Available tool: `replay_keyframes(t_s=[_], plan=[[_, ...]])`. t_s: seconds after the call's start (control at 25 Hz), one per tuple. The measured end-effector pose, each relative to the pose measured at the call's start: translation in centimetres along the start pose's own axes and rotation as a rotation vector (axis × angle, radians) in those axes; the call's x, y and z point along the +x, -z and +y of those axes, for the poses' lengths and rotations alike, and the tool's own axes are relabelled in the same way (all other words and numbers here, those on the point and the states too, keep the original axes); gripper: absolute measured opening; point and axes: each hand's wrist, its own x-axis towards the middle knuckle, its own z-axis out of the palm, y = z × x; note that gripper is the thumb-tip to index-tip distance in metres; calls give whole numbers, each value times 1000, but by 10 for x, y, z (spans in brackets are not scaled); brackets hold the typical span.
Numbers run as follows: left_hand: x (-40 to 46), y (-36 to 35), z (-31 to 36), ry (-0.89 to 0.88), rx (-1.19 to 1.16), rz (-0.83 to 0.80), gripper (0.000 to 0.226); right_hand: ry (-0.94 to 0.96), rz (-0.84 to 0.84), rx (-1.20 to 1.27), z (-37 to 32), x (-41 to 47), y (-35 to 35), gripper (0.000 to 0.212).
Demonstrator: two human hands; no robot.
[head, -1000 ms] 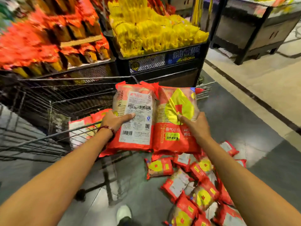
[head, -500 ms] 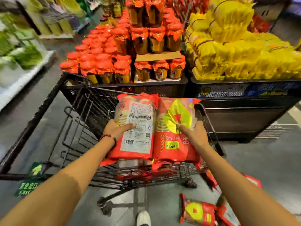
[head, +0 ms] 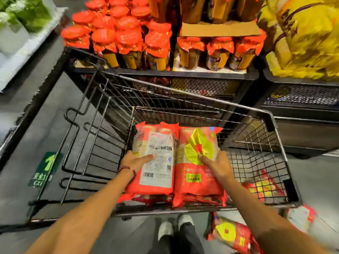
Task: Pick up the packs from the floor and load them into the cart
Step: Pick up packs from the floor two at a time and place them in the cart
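Note:
Two red packs lie side by side inside the wire cart (head: pixel 275 129), low in its basket. My left hand (head: pixel 135 160) grips the left pack (head: pixel 156 173), which shows its white label side. My right hand (head: pixel 216 162) grips the right pack (head: pixel 198 178), which shows a yellow emblem. More red packs sit under them in the basket, and one lies at the cart's right side (head: pixel 262 187). A red pack (head: pixel 233 235) and another pack (head: pixel 300 217) lie on the floor at the lower right.
A black display crate of jars with red covers (head: pixel 128 39) stands just beyond the cart. Yellow bagged goods (head: pixel 302 43) fill a crate at the right. Green produce (head: pixel 23 17) sits at the far left. My shoes (head: pixel 174 228) are below the cart's near rim.
I have turned from the floor pile toward the cart and lowered both packs from above its rim down into the basket. Both hands still hold them.

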Motion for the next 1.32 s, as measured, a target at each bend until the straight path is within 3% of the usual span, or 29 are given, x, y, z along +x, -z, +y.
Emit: replay_keyframes(t_s=[0.08,0.16,0.24,0.36,0.48,0.6,0.72,0.76,0.84,0.96,1.08,1.32], plan=[[13,-11,-15,63,-3,7,36,-59,-34,-30,13,10,-9,72],[22,-23,-28,106,21,19,25,-93,-36,-38,23,18,-16,69],[31,-32,-45,129,48,3,53,-117,-53,-82,40,29,-26,81],[42,-43,-73,190,134,19,100,-144,-67,-130,58,33,-36,62],[55,-48,-90,192,149,7,112,-139,-73,-124,62,38,-38,52],[54,-46,-86,225,176,-25,91,-157,-152,-180,59,43,-36,61],[43,-39,-65,233,459,-48,107,-134,-256,-427,42,46,-24,66],[36,-31,-43,147,646,-23,110,-64,-229,-542,28,46,-15,69],[21,-11,20,-190,952,110,109,186,-54,-816,-15,43,12,82],[-13,28,141,-638,1189,337,107,561,185,-1070,-106,24,58,92],[-44,56,222,-764,1281,469,105,672,333,-1115,-180,4,89,91],[-108,89,305,-956,1145,662,107,827,624,-1031,-267,-50,137,89]])
